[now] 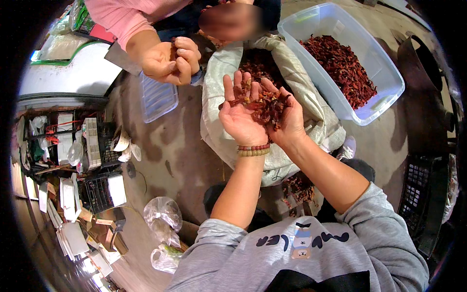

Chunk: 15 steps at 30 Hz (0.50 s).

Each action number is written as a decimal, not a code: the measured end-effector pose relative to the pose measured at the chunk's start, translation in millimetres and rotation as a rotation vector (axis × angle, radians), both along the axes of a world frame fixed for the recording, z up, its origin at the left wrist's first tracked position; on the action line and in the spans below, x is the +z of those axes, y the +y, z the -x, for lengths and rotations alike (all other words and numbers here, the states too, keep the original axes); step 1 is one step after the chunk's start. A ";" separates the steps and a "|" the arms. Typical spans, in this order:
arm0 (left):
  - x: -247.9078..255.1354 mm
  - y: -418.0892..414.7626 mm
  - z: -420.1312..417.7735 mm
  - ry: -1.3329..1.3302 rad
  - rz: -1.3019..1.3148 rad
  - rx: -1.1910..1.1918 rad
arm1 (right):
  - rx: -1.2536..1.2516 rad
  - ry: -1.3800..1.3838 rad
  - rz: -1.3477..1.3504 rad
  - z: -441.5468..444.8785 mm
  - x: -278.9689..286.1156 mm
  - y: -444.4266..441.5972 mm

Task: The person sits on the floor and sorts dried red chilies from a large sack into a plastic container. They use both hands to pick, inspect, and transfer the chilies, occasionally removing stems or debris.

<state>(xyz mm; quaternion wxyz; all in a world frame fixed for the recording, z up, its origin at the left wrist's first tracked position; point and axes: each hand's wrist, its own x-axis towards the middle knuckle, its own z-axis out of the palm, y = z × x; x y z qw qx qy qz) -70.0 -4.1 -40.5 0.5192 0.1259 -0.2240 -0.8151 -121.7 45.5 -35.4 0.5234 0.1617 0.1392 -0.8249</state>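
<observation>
My left hand (242, 124) and my right hand (293, 122) are side by side, palms up and cupped. Across both palms lies a small heap of dried dark-red plant pieces (269, 109), with a few yellowish bits among them. Below the hands stands a white woven sack (219, 95), its mouth rolled down. More of the same dried pieces (259, 64) show inside it. Right of the sack, a translucent plastic bin (392, 82) holds a large pile of dried red pieces (339, 69).
Opposite me, a person in a pink sleeve (113, 18) holds up a half-curled hand (171, 62). A clear ribbed plastic lid (159, 98) lies on the floor. Spilled pieces (300, 189) lie near my feet. Plastic bags (163, 215), crates (96, 193) and boards (74, 237) are to the left.
</observation>
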 end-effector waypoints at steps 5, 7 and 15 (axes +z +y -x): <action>1.0 -2.5 -2.5 0.030 -0.002 0.000 | -0.009 0.017 0.013 -2.0 2.7 -1.8; 3.2 -1.3 -2.3 0.034 -0.007 -0.008 | -0.013 0.007 0.018 -2.2 3.5 -2.2; 7.9 1.1 -5.4 0.035 -0.040 -0.053 | 0.002 0.020 0.067 -2.4 5.3 0.7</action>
